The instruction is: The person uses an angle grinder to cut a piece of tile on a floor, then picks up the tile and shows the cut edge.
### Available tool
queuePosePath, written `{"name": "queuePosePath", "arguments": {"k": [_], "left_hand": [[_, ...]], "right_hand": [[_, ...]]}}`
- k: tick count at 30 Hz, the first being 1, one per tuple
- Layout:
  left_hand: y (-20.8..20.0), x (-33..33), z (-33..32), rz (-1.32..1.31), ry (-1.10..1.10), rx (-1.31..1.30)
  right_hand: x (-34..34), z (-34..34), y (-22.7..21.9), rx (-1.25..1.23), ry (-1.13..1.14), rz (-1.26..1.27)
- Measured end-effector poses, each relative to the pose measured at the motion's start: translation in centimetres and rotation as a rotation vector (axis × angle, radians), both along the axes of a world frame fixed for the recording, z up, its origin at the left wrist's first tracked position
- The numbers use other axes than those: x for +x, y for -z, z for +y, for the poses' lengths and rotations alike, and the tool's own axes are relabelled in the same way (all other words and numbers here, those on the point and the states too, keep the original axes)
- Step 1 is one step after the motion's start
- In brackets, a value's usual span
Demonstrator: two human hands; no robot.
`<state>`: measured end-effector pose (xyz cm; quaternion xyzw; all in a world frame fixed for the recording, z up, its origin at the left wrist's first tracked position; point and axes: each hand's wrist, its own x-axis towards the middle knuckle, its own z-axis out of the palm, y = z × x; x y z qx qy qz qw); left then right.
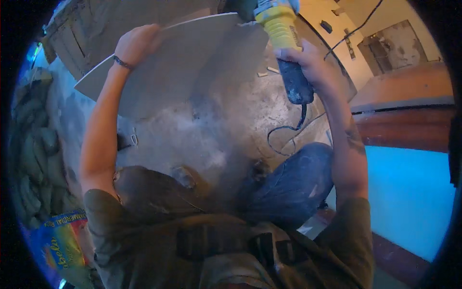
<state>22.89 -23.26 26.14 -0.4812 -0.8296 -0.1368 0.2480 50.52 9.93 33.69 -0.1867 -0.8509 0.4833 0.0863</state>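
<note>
My right hand [310, 62] is wrapped round the dark rear body of a yellow-and-black angle grinder [280, 31]. The tool's head lies at the top rim of the view, over the far edge of a large thin grey tile [163, 82]. Whether its disc touches the tile is hidden. At the tile's far left edge is my left hand [138, 45], closed over the edge, its fingertips blurred. A dark band circles that wrist. The tile's near part fades into dust and shadow.
A black power cord [302, 118] loops from the grinder across the dusty floor [202, 130]. Small pale offcuts [269, 71] lie beside the tool. Dark bundled material [36, 149] and a colourful bag [67, 245] stand at left. A bright blue panel [409, 188] is at right.
</note>
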Motion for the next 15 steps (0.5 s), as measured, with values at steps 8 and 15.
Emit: {"name": "queuePosePath", "arguments": {"k": [8,15], "left_hand": [[0.5,0.8,0.4,-0.052,-0.044,0.031],[0.2,1.3,0.4,-0.003,-0.044,0.005]], "right_hand": [[-1.3,1.4,1.3,-0.869,-0.180,-0.092],[-0.9,0.9,1.8,-0.896,-0.165,-0.035]]}}
